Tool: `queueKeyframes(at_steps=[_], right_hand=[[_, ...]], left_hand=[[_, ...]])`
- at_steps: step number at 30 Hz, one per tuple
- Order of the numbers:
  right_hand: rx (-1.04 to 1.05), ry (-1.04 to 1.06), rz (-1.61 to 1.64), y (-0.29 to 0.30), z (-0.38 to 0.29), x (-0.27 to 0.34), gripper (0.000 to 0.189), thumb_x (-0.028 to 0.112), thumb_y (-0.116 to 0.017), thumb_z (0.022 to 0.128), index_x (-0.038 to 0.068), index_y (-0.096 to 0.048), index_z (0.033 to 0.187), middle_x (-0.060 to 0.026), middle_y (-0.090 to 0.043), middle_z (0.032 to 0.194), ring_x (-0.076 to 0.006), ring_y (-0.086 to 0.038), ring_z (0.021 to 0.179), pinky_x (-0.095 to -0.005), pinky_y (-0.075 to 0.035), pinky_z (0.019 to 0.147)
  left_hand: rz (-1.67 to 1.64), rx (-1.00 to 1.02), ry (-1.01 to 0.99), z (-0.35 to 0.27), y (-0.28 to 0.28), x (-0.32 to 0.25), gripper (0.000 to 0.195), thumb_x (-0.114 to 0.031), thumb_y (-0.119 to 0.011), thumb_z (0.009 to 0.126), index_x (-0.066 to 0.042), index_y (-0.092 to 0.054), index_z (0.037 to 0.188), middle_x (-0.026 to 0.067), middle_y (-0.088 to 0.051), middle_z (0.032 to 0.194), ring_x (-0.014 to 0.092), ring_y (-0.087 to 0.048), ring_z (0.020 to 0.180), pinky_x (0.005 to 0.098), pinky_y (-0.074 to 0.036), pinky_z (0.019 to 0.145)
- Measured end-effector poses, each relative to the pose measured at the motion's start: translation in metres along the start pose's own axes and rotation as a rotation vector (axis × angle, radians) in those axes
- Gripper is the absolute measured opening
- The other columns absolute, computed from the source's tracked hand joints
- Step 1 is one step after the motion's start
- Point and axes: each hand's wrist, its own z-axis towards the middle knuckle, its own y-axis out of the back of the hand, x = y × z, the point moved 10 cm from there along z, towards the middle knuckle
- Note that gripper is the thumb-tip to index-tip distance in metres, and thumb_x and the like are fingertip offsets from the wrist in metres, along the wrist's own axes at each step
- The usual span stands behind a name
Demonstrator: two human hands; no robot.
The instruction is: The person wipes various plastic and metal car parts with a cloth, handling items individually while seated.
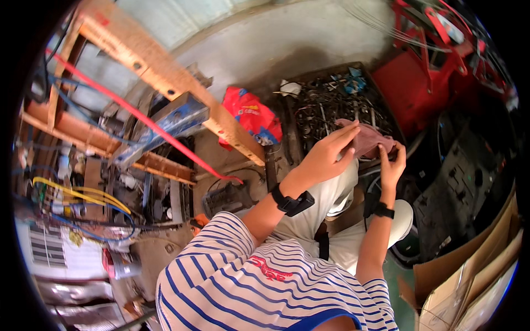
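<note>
A thin dusky-pink cloth (369, 142) is stretched between my two hands, above the near edge of a tray full of small metal parts. At its left side, my left hand (333, 153) holds it between the extended fingers and the thumb. My right hand (392, 162) pinches the lower right edge with thumb and fingers. Part of the cloth is hidden behind the left fingers. Both wrists wear black straps, the left one with a dark box-shaped device.
The metal tray (383, 97) lies ahead by the wall. Red machinery (414, 82) and dark plastic panels (455, 178) are on the right, cardboard (459, 269) lower right. A red plastic bag (250, 113), an orange steel frame (165, 74) and a red hose (140, 116) are on the left.
</note>
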Motion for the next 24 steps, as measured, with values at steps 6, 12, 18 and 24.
queueKeyframes(at_steps=[6, 12, 18, 24], right_hand=[[0.204, -0.085, 0.385, -0.092, -0.037, 0.051, 0.025, 0.002, -0.07, 0.077, 0.0, -0.054, 0.096, -0.0032, -0.051, 0.092, -0.0106, -0.048, 0.08, -0.023, -0.042, 0.076], [0.431, -0.093, 0.527, -0.158, -0.054, 0.127, 0.024, 0.002, -0.067, 0.079, -0.001, -0.055, 0.1, -0.0041, -0.053, 0.096, -0.0118, -0.052, 0.085, -0.0231, -0.043, 0.078], [0.691, -0.058, 0.63, -0.225, -0.079, 0.208, 0.019, 0.0, -0.064, 0.079, 0.0, -0.058, 0.098, -0.007, -0.056, 0.096, -0.013, -0.056, 0.085, -0.0219, -0.044, 0.075], [0.769, 0.258, 0.669, -0.265, -0.092, 0.305, 0.038, 0.003, -0.067, 0.075, 0.001, -0.056, 0.111, -0.0143, -0.056, 0.109, -0.0251, -0.056, 0.1, -0.0309, -0.045, 0.086]], left_hand=[[0.16, -0.224, 0.005, -0.05, 0.095, -0.002, 0.044, 0.005, -0.052, 0.08, 0.003, -0.047, 0.124, 0.0186, -0.044, 0.133, 0.032, -0.045, 0.122, 0.036, -0.036, 0.1], [0.525, -0.409, -0.067, -0.086, 0.172, -0.026, 0.041, 0.005, -0.055, 0.076, 0.005, -0.051, 0.117, 0.0182, -0.049, 0.127, 0.039, -0.047, 0.115, 0.0418, -0.037, 0.098], [0.752, -0.806, -0.031, -0.167, 0.251, -0.053, 0.031, 0.003, -0.056, 0.078, 0.007, -0.057, 0.108, 0.02, -0.055, 0.118, 0.033, -0.053, 0.109, 0.0391, -0.042, 0.093], [0.651, -1.053, 0.23, -0.216, 0.31, -0.017, 0.047, -0.006, -0.059, 0.083, 0.005, -0.042, 0.126, 0.0171, -0.045, 0.126, 0.026, -0.048, 0.114, 0.0344, -0.038, 0.096]])
